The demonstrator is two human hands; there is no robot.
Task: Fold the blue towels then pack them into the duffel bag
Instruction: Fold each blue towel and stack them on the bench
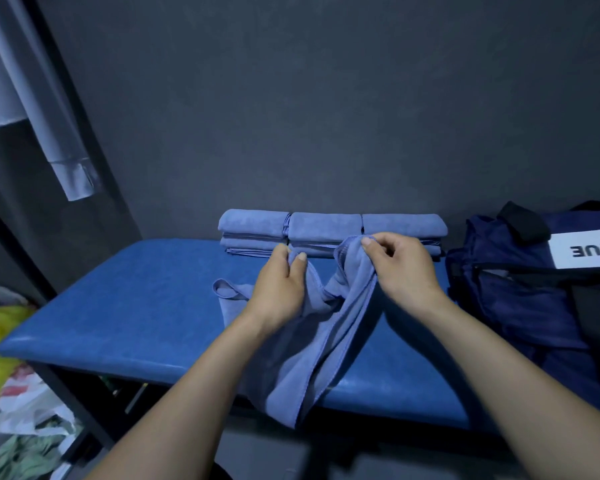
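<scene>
The fingers of the left hand and of the right hand are curled, each pinching a separate bunch of the upper hem of one unfolded blue towel, the two grips level and near each other above the padded bench. From the fingers the towel's long axis runs toward the person, sagging between the grips and draping over the bench's near edge. Folded towels are stacked beyond the hands against the wall; the duffel bag lies on the right, nearer the right hand.
</scene>
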